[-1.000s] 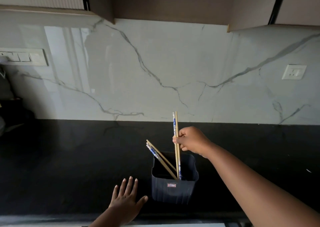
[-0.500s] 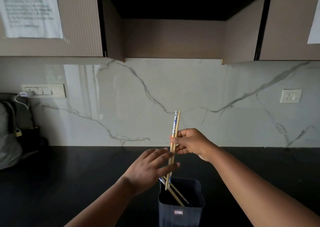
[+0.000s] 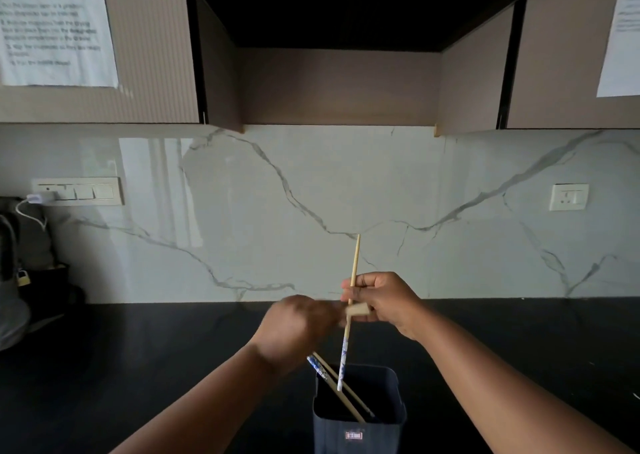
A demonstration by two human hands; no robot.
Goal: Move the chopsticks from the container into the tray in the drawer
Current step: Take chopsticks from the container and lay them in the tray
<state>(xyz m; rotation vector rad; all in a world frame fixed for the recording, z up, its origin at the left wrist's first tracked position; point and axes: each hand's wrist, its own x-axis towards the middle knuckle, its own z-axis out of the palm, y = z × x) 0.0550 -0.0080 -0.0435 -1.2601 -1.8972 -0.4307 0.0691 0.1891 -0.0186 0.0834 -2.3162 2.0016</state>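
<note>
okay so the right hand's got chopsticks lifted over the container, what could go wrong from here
1. The right hand pinches the lifted chopsticks only near mid-length; with the blurred left hand crowding that grip, one could slip and drop.
2. Their lower tips hang just above the container rim and could snag the two leaning chopsticks, perhaps tipping it.
3. The drawer is out of view, so the carry may be awkward.

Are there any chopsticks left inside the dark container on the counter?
Yes, two chopsticks lean slanted inside the dark container, below the ones that the right hand holds upright.
</note>
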